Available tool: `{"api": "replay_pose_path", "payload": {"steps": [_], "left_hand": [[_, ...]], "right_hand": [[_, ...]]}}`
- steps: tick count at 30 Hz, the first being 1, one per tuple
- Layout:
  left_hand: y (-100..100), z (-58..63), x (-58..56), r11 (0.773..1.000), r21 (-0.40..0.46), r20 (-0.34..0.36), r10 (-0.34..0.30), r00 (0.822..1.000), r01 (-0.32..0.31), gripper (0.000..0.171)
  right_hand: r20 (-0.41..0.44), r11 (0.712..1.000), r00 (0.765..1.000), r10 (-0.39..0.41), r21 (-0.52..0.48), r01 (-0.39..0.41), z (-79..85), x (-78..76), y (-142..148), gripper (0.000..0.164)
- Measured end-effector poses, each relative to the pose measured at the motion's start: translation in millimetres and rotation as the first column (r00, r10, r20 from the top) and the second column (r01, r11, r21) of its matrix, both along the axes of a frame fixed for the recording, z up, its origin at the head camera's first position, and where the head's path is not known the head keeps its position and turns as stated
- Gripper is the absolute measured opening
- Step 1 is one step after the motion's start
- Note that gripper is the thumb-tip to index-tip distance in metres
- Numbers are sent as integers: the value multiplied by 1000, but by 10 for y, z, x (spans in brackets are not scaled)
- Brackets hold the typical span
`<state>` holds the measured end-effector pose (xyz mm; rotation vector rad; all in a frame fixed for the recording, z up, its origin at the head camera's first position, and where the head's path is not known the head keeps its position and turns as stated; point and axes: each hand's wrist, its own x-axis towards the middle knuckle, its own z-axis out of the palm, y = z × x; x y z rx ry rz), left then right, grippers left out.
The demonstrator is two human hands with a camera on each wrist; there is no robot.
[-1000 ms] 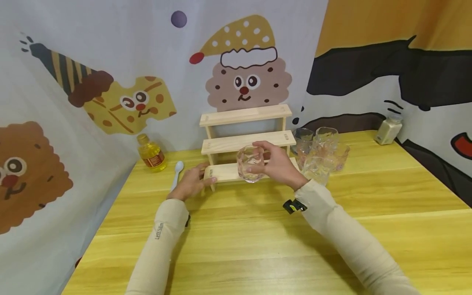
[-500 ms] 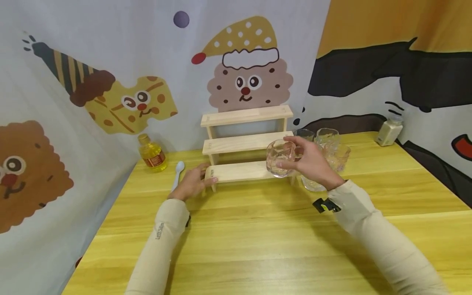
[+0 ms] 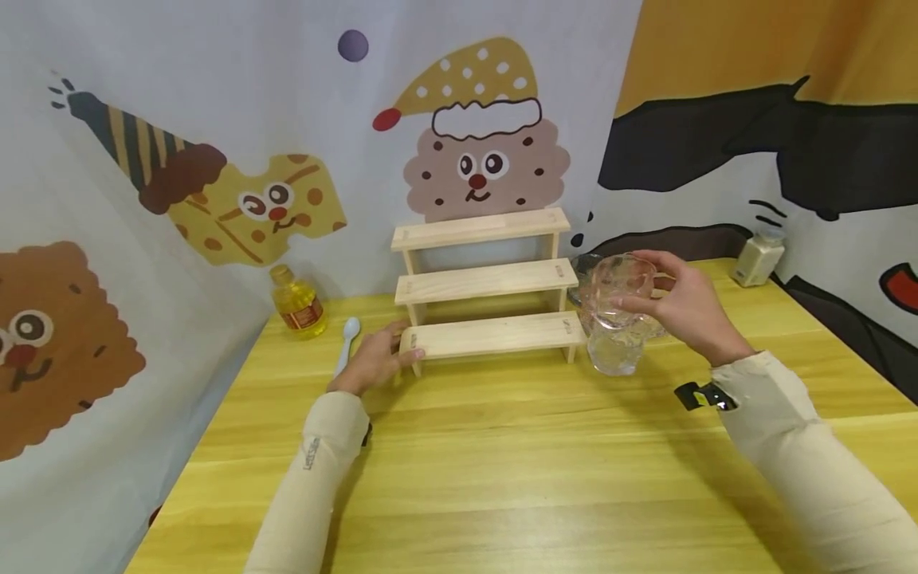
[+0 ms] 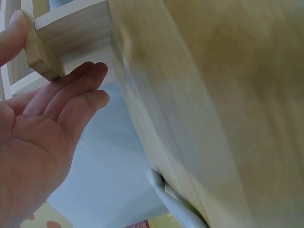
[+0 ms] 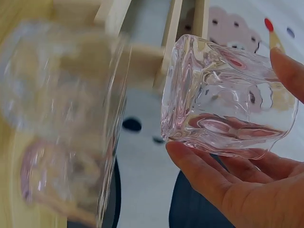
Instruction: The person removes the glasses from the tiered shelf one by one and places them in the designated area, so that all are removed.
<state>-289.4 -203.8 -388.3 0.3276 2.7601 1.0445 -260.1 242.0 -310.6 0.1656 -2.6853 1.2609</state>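
Note:
My right hand point(image 3: 688, 307) holds a clear pinkish glass cup point(image 3: 622, 291) up in front of the other glasses, right of the stepped wooden shelf point(image 3: 495, 335). In the right wrist view, thumb and fingers lie on opposite sides of this faceted cup point(image 5: 228, 99), and I see nothing inside it. A clear glass point(image 3: 615, 352) stands on the table just below it; more glasses behind are partly hidden. At the shelf's left end, my left hand point(image 3: 376, 356) grips the lowest board, its thumb on top. In the left wrist view, the board's end point(image 4: 42, 59) lies between thumb and fingers.
A pale blue spoon point(image 3: 349, 335) lies left of the shelf, beside my left hand. A bottle of yellow oil point(image 3: 297, 303) stands at the back left. At the back right is a small jar point(image 3: 760, 257) of pale contents. A printed curtain point(image 3: 287, 80) hangs behind the table.
My right hand has carried the glass cup rightward, from in front of the lowest board to over the group of glasses. My left hand stays at the shelf's left end.

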Motion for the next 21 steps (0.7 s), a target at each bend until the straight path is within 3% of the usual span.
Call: {"api": "replay_pose_path", "payload": {"steps": [7,21], "left_hand": [[-16,-27,-4,1000,-5,-9,3,1000,-3,77],[-5,-24,-7,1000,-14,-2,4,1000,-4,78]], "right_hand": [[13,995,995,-98,28,98,-31,29,353,92],[51,990,990,-132,49,130,-279,123,782,93]]}}
